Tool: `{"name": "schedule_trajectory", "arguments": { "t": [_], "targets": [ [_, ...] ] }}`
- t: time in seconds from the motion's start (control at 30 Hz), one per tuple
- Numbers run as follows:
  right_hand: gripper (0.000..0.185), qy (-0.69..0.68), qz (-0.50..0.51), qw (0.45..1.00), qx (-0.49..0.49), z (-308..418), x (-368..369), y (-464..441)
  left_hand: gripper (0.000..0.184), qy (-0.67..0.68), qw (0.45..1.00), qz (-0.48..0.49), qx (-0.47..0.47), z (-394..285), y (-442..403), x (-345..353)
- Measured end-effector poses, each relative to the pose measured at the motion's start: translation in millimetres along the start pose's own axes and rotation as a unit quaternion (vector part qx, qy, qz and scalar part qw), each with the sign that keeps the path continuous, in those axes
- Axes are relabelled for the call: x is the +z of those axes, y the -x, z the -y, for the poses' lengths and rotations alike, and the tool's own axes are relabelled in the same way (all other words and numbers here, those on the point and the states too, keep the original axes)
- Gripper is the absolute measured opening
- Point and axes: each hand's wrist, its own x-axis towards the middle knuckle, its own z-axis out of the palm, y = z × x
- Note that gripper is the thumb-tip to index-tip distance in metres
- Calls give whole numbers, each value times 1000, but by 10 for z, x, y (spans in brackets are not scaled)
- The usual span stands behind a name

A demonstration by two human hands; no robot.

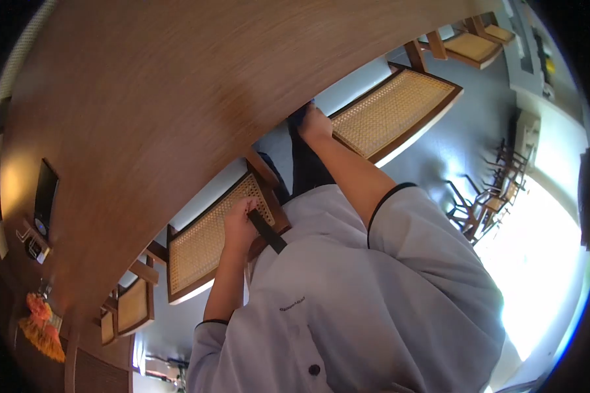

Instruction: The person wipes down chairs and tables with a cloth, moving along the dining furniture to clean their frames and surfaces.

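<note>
My left hand (240, 221) is closed, with its fingers at the end of a black strap (267, 232) that runs down against the front of my grey shirt. Behind that hand is the woven cane seat of a chair (200, 245). At the edge of a long brown wooden table (177, 85), my right hand (316, 124) is closed around a dark blue cloth (299, 115), only part of which shows. A second cane-seated chair (393, 108) stands beside my right forearm.
More cane chairs (471, 49) line the table's edge. On the table are a black flat object (44, 196) and an orange feathery duster (42, 331). Several dark chairs (485, 196) stand on the grey floor near a bright window (537, 262).
</note>
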Motion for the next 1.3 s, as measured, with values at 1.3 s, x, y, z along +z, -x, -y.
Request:
{"name": "schedule_trajectory", "arguments": {
  "t": [1.3],
  "targets": [
    [57, -118, 137, 976, -119, 954, 689, 789, 32, -199, 973, -22, 111, 39, 503, 266]
  ]
}}
